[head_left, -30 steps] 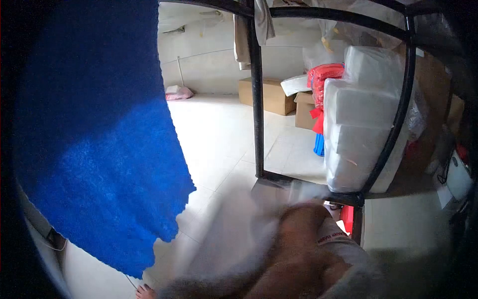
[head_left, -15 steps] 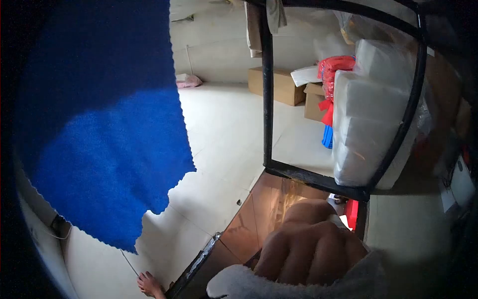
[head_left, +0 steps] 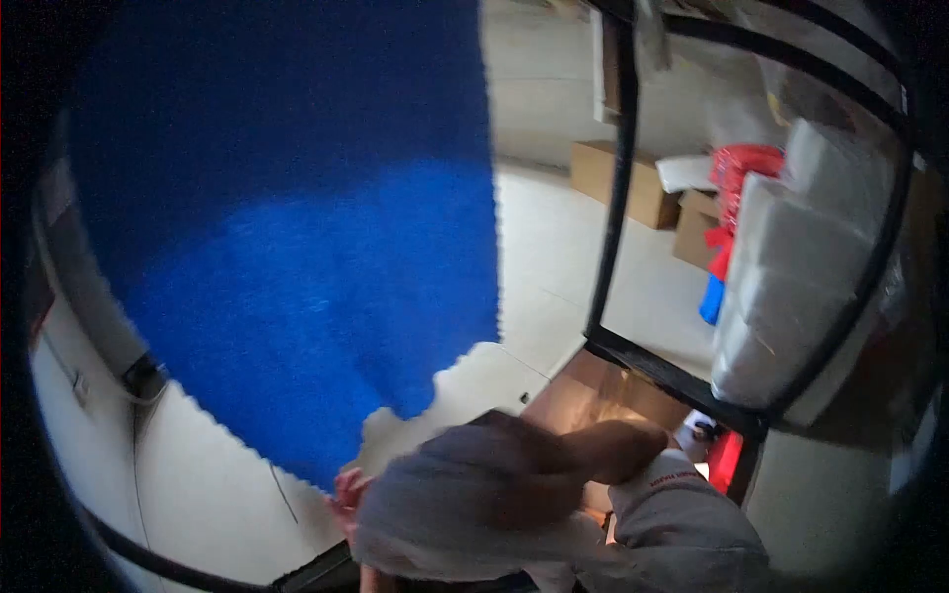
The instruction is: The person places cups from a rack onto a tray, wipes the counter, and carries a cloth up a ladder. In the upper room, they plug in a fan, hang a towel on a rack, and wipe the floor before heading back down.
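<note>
My right hand (head_left: pixel 593 450) sits low in the middle of the view, blurred, its fingers curled together over a pale grey fleecy cloth (head_left: pixel 465 504) that bunches up beneath it; I cannot tell how firmly it grips. My right sleeve (head_left: pixel 682 524), grey with a small line of red lettering, runs off toward the bottom edge. My left hand (head_left: pixel 346 494) peeks out at the cloth's left edge, only pinkish fingertips showing, so I cannot tell whether it is closed. Just above hangs a big blue textured fabric (head_left: pixel 297 247) with a zigzag-cut edge, filling the left of the view. To the right stands a black metal frame (head_left: pixel 613 198), with wrapped white bundles (head_left: pixel 791 277) behind its bars and cardboard boxes (head_left: pixel 633 183) on the pale tiled floor (head_left: pixel 544 267).
</note>
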`<act>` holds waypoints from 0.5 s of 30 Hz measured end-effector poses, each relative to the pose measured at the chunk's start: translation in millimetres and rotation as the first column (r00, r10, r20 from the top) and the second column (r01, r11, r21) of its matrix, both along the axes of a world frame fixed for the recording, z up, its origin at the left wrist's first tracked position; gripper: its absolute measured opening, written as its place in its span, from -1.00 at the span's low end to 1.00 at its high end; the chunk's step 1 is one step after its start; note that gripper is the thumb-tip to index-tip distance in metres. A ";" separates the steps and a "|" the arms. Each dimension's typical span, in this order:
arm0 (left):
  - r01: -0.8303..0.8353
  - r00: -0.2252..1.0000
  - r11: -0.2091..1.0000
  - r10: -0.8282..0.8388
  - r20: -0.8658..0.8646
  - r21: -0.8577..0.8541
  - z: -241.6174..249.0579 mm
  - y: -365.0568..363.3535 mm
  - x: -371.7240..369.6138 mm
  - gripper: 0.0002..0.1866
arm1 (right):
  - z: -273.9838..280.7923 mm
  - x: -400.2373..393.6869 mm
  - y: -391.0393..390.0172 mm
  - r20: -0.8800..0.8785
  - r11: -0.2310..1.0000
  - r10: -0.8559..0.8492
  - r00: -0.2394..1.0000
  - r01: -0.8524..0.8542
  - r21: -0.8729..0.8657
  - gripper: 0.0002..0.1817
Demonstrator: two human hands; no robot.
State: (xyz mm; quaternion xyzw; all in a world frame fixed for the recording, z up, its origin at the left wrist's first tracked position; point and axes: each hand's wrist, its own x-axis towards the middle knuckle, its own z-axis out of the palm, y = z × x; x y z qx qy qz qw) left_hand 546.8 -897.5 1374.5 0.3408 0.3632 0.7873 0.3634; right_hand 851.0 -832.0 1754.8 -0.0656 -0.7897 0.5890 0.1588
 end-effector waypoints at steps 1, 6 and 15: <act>0.211 0.977 0.976 -0.211 0.016 -0.055 19.8 -11.0 25.8 -0.33 | -3.7 -18.5 0.7 0.062 0.999 -0.032 0.998 0.035 -0.035 -0.56; 0.662 0.736 0.721 -0.677 -0.006 -0.205 144.1 -71.0 68.7 -0.29 | 10.3 -34.4 10.7 -0.040 0.881 -0.039 0.998 0.053 0.470 -0.52; -0.182 0.681 0.682 0.608 -0.410 0.709 440.3 -140.4 -67.3 -0.54 | 146.8 -39.7 -1.4 -0.639 0.121 0.439 0.631 0.664 0.738 -0.52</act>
